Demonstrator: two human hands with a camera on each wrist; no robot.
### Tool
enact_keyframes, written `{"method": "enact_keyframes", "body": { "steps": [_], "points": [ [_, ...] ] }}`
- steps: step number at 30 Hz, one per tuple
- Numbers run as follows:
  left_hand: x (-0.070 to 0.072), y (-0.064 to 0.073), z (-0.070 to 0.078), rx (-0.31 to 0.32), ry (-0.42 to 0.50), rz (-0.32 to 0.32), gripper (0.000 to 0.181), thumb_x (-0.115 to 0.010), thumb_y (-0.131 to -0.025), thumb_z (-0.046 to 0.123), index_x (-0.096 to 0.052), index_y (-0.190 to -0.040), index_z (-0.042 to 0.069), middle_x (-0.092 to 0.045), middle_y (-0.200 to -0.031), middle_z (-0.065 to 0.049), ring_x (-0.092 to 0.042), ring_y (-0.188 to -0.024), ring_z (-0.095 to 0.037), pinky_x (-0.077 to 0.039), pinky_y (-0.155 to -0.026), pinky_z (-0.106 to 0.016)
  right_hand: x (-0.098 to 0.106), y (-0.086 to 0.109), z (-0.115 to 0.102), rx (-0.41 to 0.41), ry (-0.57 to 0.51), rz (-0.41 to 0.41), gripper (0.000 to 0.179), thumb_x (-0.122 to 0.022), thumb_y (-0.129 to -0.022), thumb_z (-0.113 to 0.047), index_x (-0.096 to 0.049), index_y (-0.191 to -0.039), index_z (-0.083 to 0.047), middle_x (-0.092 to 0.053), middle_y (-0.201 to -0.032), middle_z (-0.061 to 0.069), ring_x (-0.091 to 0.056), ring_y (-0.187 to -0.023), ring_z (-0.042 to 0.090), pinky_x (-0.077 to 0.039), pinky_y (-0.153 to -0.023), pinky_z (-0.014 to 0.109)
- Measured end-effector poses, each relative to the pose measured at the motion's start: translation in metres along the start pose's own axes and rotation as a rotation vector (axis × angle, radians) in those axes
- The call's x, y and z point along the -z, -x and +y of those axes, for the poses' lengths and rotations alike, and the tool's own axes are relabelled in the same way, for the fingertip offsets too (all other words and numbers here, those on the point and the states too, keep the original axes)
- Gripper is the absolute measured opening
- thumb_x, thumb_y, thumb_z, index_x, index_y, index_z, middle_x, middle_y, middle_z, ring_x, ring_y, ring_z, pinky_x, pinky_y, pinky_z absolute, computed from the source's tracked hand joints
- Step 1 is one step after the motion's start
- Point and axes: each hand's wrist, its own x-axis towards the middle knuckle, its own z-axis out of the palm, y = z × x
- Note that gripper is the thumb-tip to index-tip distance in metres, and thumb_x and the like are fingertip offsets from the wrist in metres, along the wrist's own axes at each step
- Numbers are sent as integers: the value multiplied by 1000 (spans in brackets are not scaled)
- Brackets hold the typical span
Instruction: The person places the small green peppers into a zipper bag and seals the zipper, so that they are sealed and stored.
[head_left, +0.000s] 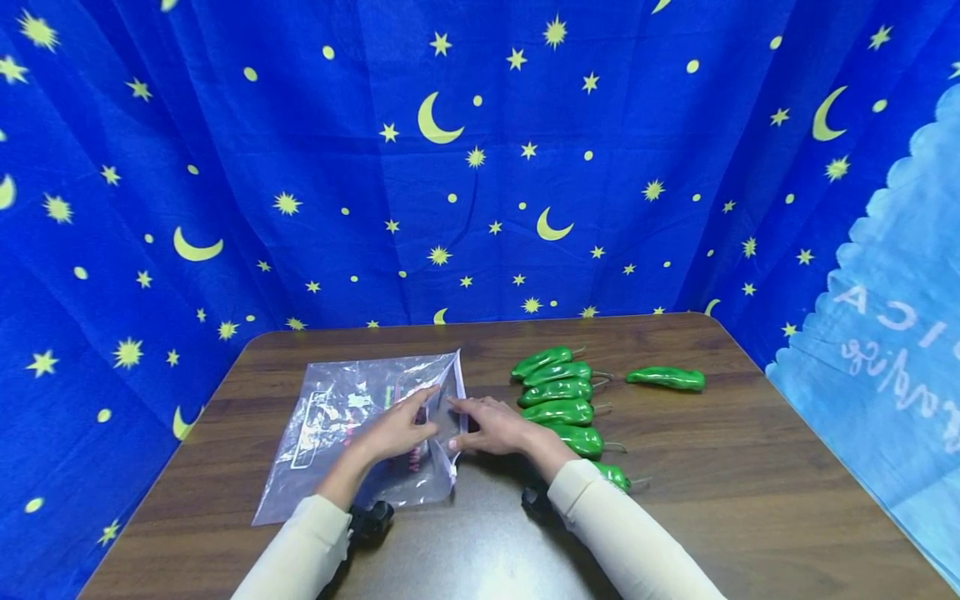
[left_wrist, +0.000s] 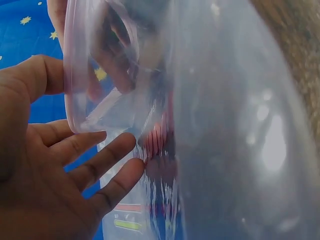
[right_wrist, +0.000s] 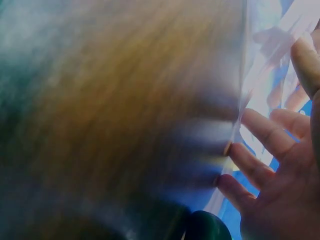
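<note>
A clear zip bag with printed markings lies on the table. Its mouth faces right and gapes between the two hands. My left hand holds the lip of the bag, with the thumb bent at the edge and the other fingers spread along the film. On the other side of the mouth, my right hand touches the lip with extended fingers. A column of several green peppers lies to the right, the lower ones partly hidden by my right arm.
One more green pepper lies apart on the right side of the wooden table. Behind the table hangs a blue curtain with moons and stars. A light blue cloth hangs at the right.
</note>
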Motion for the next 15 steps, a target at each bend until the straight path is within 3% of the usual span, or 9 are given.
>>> {"method": "enact_keyframes", "body": {
  "steps": [3,7,10,12,14,15],
  "points": [
    [-1,0,-1,12,21,1,68,-60,-84,15,-33,-146,7,-39,-147,-20,-42,-131,-39,-33,-109,-55,2,1,1,11,-18,-1,76,-63,-84,-49,-33,-147,-17,-51,-141,3,-48,-126,31,-38,-107,47],
    [-1,1,-2,37,36,4,68,-61,-84,16,-33,-146,10,-45,-142,-20,-53,-117,-36,-39,-104,-55,5,4,3,17,-44,-6,77,-63,-84,-48,-33,-147,-16,-51,-140,4,-48,-127,31,-38,-107,48],
    [-2,1,-3,47,91,-17,68,-61,-85,15,-32,-147,10,-61,-117,-21,-63,-86,-29,-53,-81,-46,8,6,4,18,-52,-2,77,-64,-84,-48,-33,-147,-16,-51,-141,5,-47,-128,31,-38,-107,48],
    [-1,1,-5,46,136,-36,69,-60,-86,14,-30,-147,9,-64,-100,-19,-62,-70,-25,-53,-67,-38,10,8,5,23,-47,8,78,-64,-84,-47,-33,-147,-15,-50,-142,5,-47,-128,30,-38,-108,47],
    [-1,1,-6,44,164,-46,69,-60,-87,14,-29,-147,9,-63,-93,-18,-59,-60,-24,-51,-61,-33,13,10,4,31,-41,21,78,-64,-83,-47,-33,-147,-14,-49,-142,6,-46,-129,30,-37,-108,46],
    [-1,1,-7,39,160,-41,69,-61,-87,15,-29,-147,8,-63,-100,-20,-61,-65,-23,-52,-66,-35,15,11,4,35,-43,29,78,-65,-83,-47,-33,-147,-14,-50,-142,7,-47,-129,30,-38,-108,46]
  ]
}}
